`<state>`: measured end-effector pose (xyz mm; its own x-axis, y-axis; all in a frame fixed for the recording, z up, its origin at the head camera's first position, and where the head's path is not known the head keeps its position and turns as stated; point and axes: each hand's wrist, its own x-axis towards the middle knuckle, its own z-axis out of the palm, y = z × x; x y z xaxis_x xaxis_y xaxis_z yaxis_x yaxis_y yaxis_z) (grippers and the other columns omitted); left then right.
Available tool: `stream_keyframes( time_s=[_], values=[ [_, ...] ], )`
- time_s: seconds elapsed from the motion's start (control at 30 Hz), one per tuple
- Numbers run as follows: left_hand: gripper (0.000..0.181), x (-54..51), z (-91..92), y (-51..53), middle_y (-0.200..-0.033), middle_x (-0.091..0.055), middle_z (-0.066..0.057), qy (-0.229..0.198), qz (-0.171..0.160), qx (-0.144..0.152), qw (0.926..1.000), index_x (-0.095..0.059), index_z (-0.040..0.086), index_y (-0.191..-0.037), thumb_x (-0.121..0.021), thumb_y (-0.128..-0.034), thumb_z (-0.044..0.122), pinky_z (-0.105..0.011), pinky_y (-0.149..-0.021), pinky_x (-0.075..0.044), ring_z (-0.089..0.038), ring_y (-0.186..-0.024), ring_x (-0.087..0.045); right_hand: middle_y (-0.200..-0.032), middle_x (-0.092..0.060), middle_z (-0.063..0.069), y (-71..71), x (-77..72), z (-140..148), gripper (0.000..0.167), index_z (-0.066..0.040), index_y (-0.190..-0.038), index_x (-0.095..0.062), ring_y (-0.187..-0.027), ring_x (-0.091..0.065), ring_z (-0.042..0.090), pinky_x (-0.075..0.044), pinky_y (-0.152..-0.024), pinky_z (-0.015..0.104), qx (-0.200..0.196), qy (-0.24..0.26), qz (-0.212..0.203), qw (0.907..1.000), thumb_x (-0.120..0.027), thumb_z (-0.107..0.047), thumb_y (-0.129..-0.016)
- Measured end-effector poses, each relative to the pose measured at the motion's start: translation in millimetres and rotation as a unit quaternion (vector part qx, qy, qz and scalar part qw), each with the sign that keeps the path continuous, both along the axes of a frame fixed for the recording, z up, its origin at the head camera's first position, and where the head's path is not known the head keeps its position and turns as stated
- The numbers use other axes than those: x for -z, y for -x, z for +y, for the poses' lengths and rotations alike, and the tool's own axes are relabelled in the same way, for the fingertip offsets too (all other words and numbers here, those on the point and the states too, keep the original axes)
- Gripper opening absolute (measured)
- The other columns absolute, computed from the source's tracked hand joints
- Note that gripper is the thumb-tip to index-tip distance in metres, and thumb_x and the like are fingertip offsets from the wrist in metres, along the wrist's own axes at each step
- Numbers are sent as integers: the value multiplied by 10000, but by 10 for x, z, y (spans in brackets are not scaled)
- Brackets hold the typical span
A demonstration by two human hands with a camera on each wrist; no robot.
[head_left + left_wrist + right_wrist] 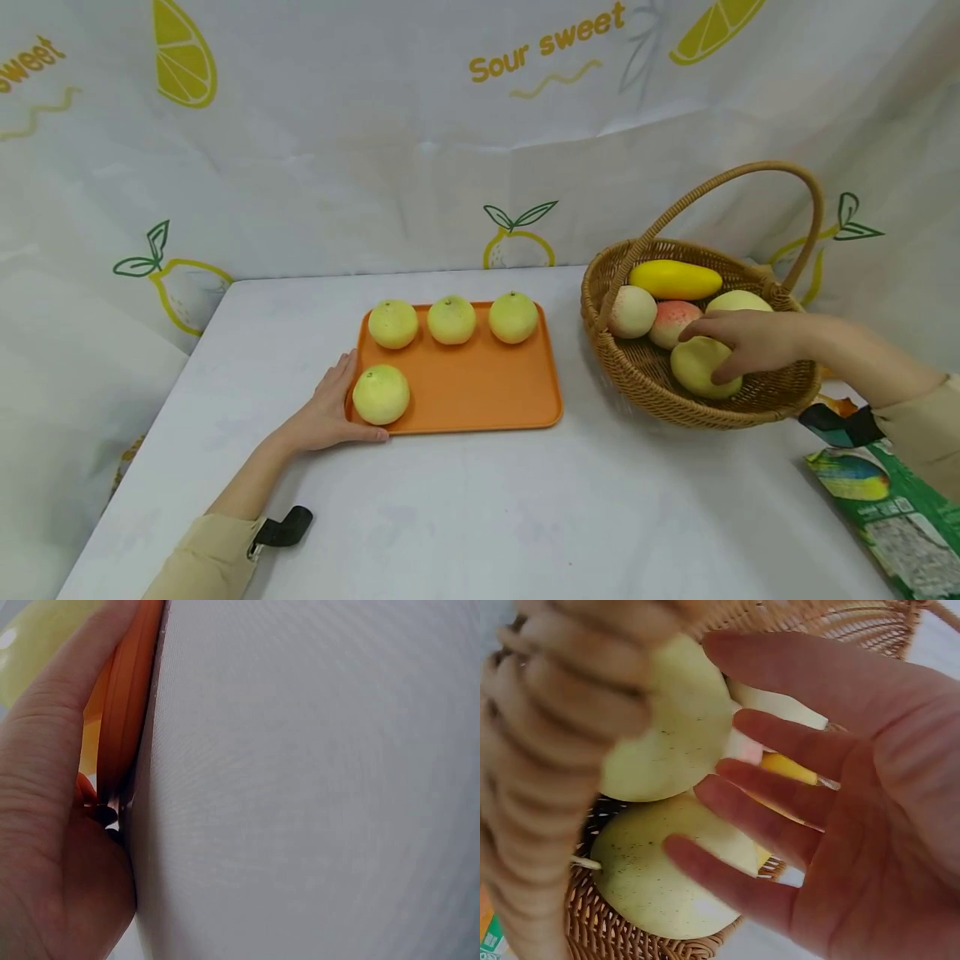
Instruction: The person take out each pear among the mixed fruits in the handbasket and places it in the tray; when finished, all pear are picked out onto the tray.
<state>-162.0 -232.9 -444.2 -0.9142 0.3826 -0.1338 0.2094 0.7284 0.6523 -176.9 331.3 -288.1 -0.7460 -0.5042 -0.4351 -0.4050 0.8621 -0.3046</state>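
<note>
An orange tray (480, 375) carries round yellow-green pears: three stand in a back row, and a single pear (381, 395) sits at the front left corner. My left hand (330, 408) rests against that corner, its straight thumb along the front edge and its fingers along the left side. At the right, my right hand (757, 337) reaches into a wicker basket (637, 392). Its spread, slightly bent fingers lie over a pear (697, 367). In the right wrist view, the thumb and fingers are beside this pear (667, 727), with another pear (667, 862) below it.
Also in the basket are a yellow elongated fruit (675, 279), a pale peach (632, 312) and a reddish peach (673, 323). The tall basket handle (765, 167) arches over it. A green printed packet (892, 517) lies at the right edge. A patterned cloth (337, 167) hangs behind the table.
</note>
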Motion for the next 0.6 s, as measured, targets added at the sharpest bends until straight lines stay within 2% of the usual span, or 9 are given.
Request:
stream_keyframes(
  time_s=[0.13,0.23,0.4,0.53,0.6],
  values=[
    [1370,5,3,5,-1606,57,-221,-6,11,2,10000,70,57,-1558,-854,-669,537,-628,-1129,-15,-425,-1454,80,-1265,-548,186,66,24,18,599,34,-1279,-544,-1110,-539,354,-485,-873,513,-91,-108,-19,9999,-805,-107,-759],
    [1371,6,3,6,-1605,57,-222,-1,21,7,10000,70,53,-1557,-855,-668,537,-623,-1131,-13,-422,-1455,82,-1269,-552,185,104,56,31,619,22,-1269,-555,-1077,-554,339,-511,-835,488,-176,-135,-41,9997,-777,38,-692],
    [1371,11,-4,10,-1607,52,-218,15,35,6,10000,65,55,-1558,-852,-666,546,-623,-1131,-13,-419,-1456,80,-1261,-571,167,142,131,62,677,-20,-1259,-587,-1087,-562,362,-523,-820,487,-621,-318,277,9972,-685,189,-622],
    [1367,17,-6,17,-1611,51,-204,8,55,28,10000,65,62,-1560,-850,-668,547,-611,-1137,-6,-401,-1461,82,-1183,-574,50,179,172,76,645,-109,-1207,-622,-1089,-558,316,-510,-832,474,-992,-397,554,9927,-721,166,-632],
    [1365,20,-8,18,-1612,53,-201,-6,42,35,10000,67,66,-1561,-851,-670,545,-610,-1137,-3,-397,-1462,86,-1140,-550,1,202,178,70,598,-139,-1181,-630,-1042,-554,246,-505,-820,423,-1037,-346,537,9926,-800,69,-647]
  ],
)
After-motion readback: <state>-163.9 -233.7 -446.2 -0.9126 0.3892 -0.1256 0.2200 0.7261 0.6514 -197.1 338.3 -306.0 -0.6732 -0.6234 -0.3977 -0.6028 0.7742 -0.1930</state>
